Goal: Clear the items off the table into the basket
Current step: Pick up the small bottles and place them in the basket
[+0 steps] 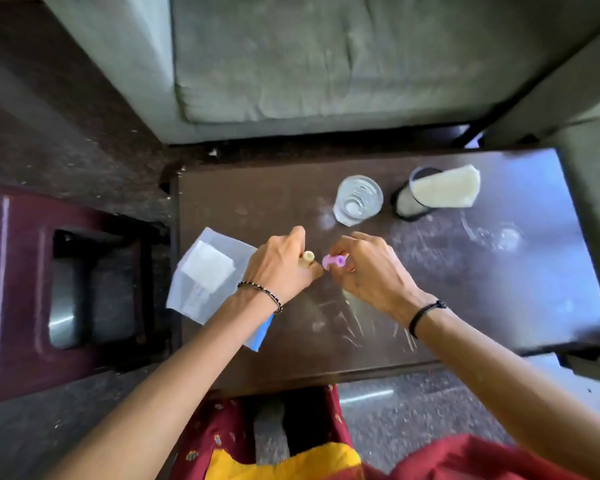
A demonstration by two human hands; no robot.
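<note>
Over the middle of the dark brown table (pixel 465 306), my left hand (pixel 281 268) is closed around a small cream tube (pixel 307 259). Right beside it, my right hand (pixel 371 268) pinches a small pink cap (pixel 333 262), held a little apart from the tube's open end. A clear plastic bag with white papers (pixel 208 275) lies on the table's left edge, partly under my left forearm. At the back stand an empty drinking glass (pixel 358 199) and a dark cup holding a white folded napkin (pixel 440 192). No basket shows in this view.
A maroon plastic stool (pixel 66 289) stands left of the table. A grey sofa (pixel 326 64) runs along the far side, with another seat at the right edge. Speckled floor lies around. My red and yellow clothing fills the bottom.
</note>
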